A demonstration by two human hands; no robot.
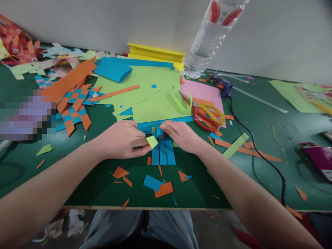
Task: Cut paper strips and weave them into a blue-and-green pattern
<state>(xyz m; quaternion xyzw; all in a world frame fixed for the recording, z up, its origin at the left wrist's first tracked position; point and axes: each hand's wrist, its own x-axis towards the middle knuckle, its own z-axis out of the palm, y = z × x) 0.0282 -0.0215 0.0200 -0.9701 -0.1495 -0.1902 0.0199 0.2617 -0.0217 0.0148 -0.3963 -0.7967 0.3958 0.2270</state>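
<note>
Between my hands is a small weave of blue paper strips (163, 154), their loose ends hanging toward me, with light green strips crossing it. My left hand (124, 138) is closed on the weave's left side, and a green paper strip (152, 141) sticks out by its fingertips. My right hand (183, 136) pinches the upper right of the blue strips between thumb and fingers. Fingers partly hide the crossing. Just beyond lies a long blue strip (178, 120) along the edge of a light green sheet (155, 97). Scissors with red and yellow handles (207, 116) rest beyond my right hand.
A clear bottle (207, 38) stands at the back near a yellow folded strip (155, 52). A glue gun (224, 86) trails a black cord (255, 145) on the right. Woven orange-and-blue pieces (75, 103) lie left. Paper scraps (163, 189) litter the green table (98, 186) near its front edge.
</note>
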